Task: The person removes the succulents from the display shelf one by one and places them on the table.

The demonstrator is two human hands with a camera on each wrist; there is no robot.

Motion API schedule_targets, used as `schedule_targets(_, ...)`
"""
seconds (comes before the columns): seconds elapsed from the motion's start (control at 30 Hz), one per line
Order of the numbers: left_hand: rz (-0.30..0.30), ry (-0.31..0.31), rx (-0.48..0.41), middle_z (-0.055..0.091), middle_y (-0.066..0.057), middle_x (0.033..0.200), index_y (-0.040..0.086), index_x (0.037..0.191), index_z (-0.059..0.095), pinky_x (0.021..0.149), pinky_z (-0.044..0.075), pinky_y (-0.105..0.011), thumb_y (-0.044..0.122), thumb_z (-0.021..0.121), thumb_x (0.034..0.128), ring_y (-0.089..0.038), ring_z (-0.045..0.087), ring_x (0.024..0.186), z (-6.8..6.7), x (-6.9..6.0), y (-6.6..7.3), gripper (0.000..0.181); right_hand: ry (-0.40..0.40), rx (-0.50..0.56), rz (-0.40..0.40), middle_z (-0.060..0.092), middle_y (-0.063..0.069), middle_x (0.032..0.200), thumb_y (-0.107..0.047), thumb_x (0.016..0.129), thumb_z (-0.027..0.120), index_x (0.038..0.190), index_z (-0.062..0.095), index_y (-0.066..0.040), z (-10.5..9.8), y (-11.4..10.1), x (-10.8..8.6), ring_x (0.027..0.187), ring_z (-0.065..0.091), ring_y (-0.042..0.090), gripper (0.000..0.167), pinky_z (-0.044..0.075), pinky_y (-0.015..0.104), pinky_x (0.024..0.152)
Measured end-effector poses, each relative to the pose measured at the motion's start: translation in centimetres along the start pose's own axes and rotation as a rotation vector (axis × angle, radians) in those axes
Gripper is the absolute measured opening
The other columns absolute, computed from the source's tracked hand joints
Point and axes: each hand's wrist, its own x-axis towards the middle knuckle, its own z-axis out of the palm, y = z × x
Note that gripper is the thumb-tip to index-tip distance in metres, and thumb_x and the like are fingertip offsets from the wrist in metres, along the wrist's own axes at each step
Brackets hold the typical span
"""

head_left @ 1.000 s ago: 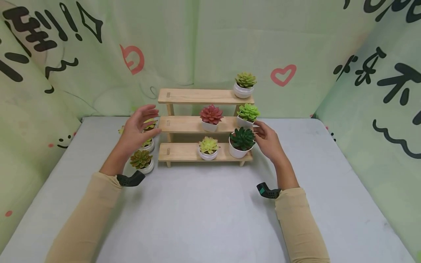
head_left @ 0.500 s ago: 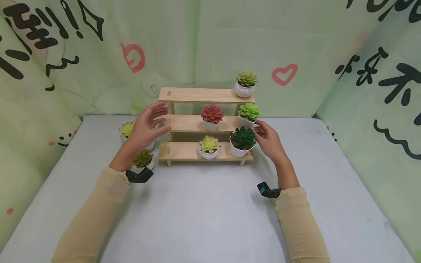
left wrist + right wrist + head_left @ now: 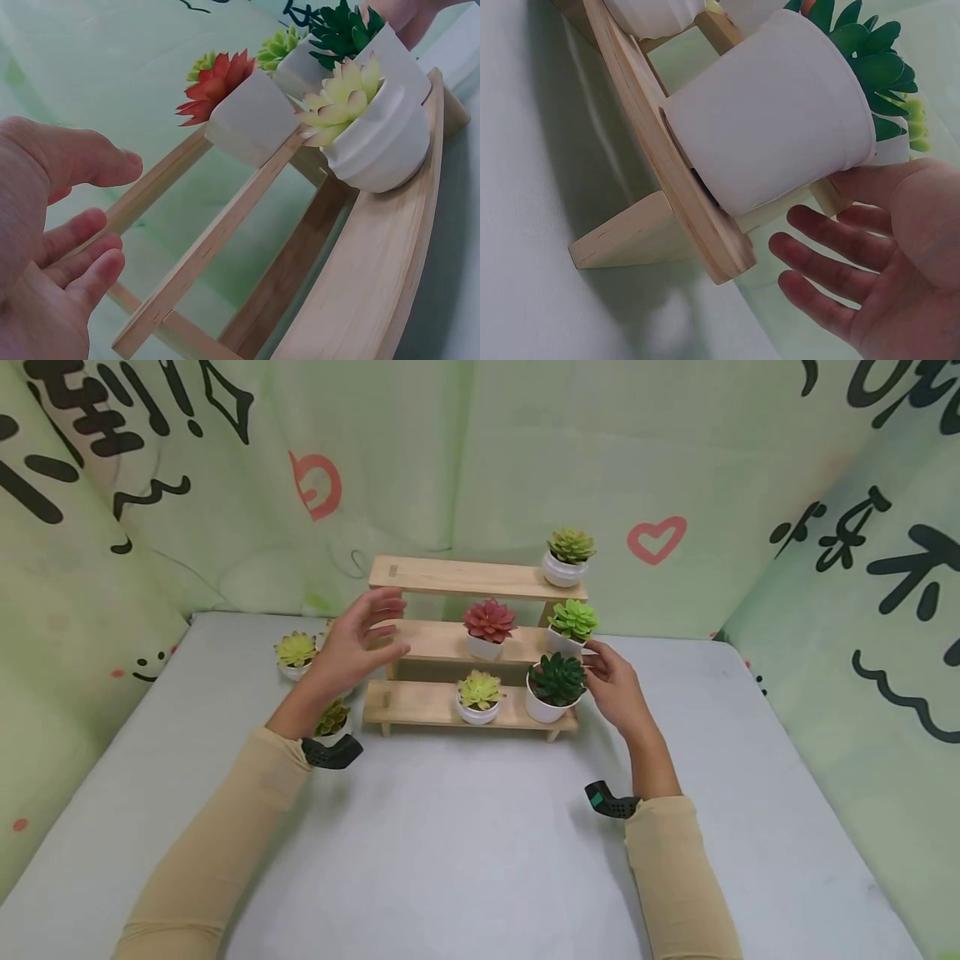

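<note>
A three-tier wooden stand point(image 3: 420, 703) holds several potted succulents. My left hand point(image 3: 352, 639) hovers by the stand's left end, fingers spread and empty; in the left wrist view the hand point(image 3: 67, 240) is apart from the shelves. At the right end, my right hand point(image 3: 617, 687) is beside the dark green succulent point(image 3: 557, 680). In the right wrist view, the thumb of the hand point(image 3: 900, 262) lies near the rim of its white pot point(image 3: 780, 112), other fingers loosely extended; contact cannot be told. The red succulent point(image 3: 489, 622) sits on the middle tier, a pale yellow one point(image 3: 480, 691) on the bottom.
Left of the stand are other potted succulents, one yellow-green point(image 3: 296, 649) and one darker point(image 3: 333, 718), partly behind the left hand and wrist. On the top tier's right end is a green succulent point(image 3: 572, 547). A printed curtain point(image 3: 525, 468) surrounds the white table point(image 3: 465, 843).
My left hand has moved right, from over the loose pots to the stand's left end. The right hand has stayed nearly still. The head view has tilted slightly.
</note>
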Motion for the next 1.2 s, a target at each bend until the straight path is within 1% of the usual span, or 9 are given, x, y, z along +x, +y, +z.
schedule_targets(0.3,-0.016,-0.014,-0.003,0.047,-0.016,0.140,0.004,0.144,0.037,0.112,0.040,-0.045,-0.003,0.069,0.0845,-0.031,0.043,0.134,0.5,0.6,0.2,0.068,0.008,0.008,-0.005,0.054,0.025,0.136,-0.019,0.101,0.050,0.148,0.035,-0.005,-0.1,0.1,0.0,0.126,0.054,0.037,0.051,0.045,0.051,0.106)
schedule_targets(0.5,-0.036,-0.023,0.009,0.047,-0.015,0.140,0.005,0.144,0.037,0.113,0.039,-0.045,-0.002,0.069,0.0852,-0.027,0.044,0.134,1.1,0.7,0.3,0.067,0.006,0.002,0.000,0.054,0.026,0.136,-0.017,0.101,0.049,0.147,0.034,-0.003,0.0,0.4,0.1,0.126,0.054,0.038,0.051,0.045,0.051,0.106)
schedule_targets(0.73,-0.019,-0.035,-0.004,0.047,-0.016,0.140,0.006,0.144,0.037,0.113,0.039,-0.046,-0.004,0.068,0.0854,-0.031,0.044,0.134,1.6,0.8,0.5,0.067,0.003,-0.002,0.003,0.053,0.026,0.137,-0.017,0.101,0.048,0.148,0.034,-0.003,-0.1,0.3,0.1,0.127,0.053,0.038,0.051,0.044,0.051,0.106)
schedule_targets(1.03,-0.013,-0.047,-0.029,0.048,-0.014,0.139,0.008,0.143,0.040,0.112,0.040,-0.045,-0.003,0.069,0.0847,-0.030,0.044,0.133,2.2,1.1,0.4,0.066,-0.002,0.013,0.022,0.052,0.025,0.138,-0.016,0.101,0.048,0.149,0.032,-0.005,0.0,0.3,0.0,0.128,0.052,0.037,0.052,0.043,0.050,0.108)
schedule_targets(1.2,-0.014,-0.057,-0.037,0.048,-0.015,0.139,0.005,0.143,0.038,0.112,0.040,-0.045,-0.004,0.068,0.0845,-0.029,0.044,0.133,2.6,1.3,0.4,0.067,-0.005,0.015,0.030,0.052,0.025,0.139,-0.016,0.102,0.048,0.150,0.031,-0.005,0.0,0.3,0.1,0.129,0.052,0.036,0.052,0.042,0.049,0.109)
